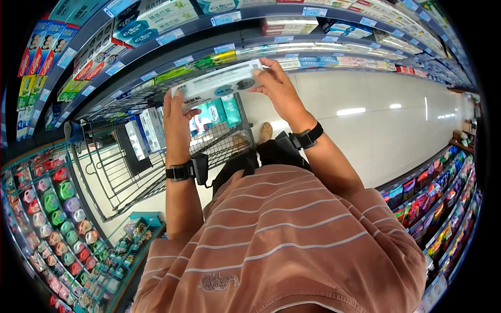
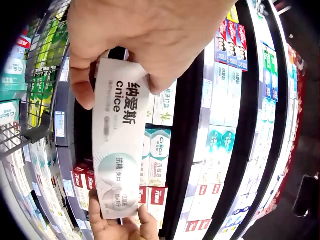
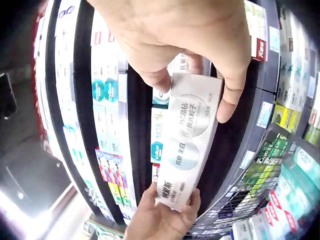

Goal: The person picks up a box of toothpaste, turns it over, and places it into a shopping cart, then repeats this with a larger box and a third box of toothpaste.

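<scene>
Shelves (image 1: 198, 27) stand beside the cart (image 1: 216, 143); left hand (image 1: 178, 119) and right hand (image 1: 281, 92) pinch the box's (image 1: 216, 82) ends, so one slipping thumb could drop it.

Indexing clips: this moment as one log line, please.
left hand: grips end of long white cardboard box; right hand: grips opposite end; dark metal cart: white boxes inside

Dark-grey metal shelves (image 1: 198, 27), pale-blue price tags (image 1: 226, 19) along edges. On them: red-and-blue Colgate cartons (image 1: 48, 52), white-and-teal cardboard cartons (image 1: 146, 28). Dark wire cart (image 1: 209, 142) holds white boxes (image 1: 152, 128), teal boxes (image 1: 230, 109); cart's on glossy beige floor (image 1: 334, 135).
</scene>
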`<state>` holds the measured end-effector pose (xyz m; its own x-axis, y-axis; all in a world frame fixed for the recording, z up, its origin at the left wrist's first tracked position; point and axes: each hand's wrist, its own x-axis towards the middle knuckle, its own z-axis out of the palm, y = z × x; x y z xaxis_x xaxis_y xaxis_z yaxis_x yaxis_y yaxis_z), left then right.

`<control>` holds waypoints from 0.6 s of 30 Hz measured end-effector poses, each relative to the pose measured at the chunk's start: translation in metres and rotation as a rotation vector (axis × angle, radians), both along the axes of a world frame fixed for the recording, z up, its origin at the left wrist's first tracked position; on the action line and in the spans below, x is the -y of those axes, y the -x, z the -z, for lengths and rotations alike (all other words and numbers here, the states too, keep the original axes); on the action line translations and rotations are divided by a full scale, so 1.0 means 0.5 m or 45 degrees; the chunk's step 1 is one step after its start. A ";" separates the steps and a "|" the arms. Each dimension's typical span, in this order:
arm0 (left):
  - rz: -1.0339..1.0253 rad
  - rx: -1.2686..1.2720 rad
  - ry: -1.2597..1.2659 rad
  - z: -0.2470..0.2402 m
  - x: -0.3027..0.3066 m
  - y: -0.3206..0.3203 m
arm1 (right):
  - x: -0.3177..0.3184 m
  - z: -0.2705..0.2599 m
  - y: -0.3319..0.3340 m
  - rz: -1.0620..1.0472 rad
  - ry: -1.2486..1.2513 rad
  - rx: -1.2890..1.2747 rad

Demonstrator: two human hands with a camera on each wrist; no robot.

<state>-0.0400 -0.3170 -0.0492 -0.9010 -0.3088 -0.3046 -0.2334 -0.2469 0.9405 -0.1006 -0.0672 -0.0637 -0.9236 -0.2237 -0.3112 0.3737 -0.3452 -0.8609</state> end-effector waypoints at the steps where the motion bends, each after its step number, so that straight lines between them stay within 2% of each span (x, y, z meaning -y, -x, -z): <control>1: 0.029 -0.036 -0.034 -0.004 -0.005 0.003 | -0.008 0.006 0.006 0.000 0.021 -0.002; 5: 0.142 -0.129 -0.137 -0.009 -0.023 0.013 | -0.053 0.027 0.024 -0.050 0.120 0.013; 8: 0.134 -0.238 -0.194 -0.011 -0.046 0.012 | -0.085 0.025 0.034 -0.122 0.193 0.054; 12: 0.201 -0.217 -0.107 -0.011 -0.062 0.016 | -0.118 0.058 0.039 -0.169 0.359 0.047; 18: 0.309 -0.180 -0.007 0.008 -0.065 0.028 | -0.135 0.091 0.049 -0.166 0.404 -0.006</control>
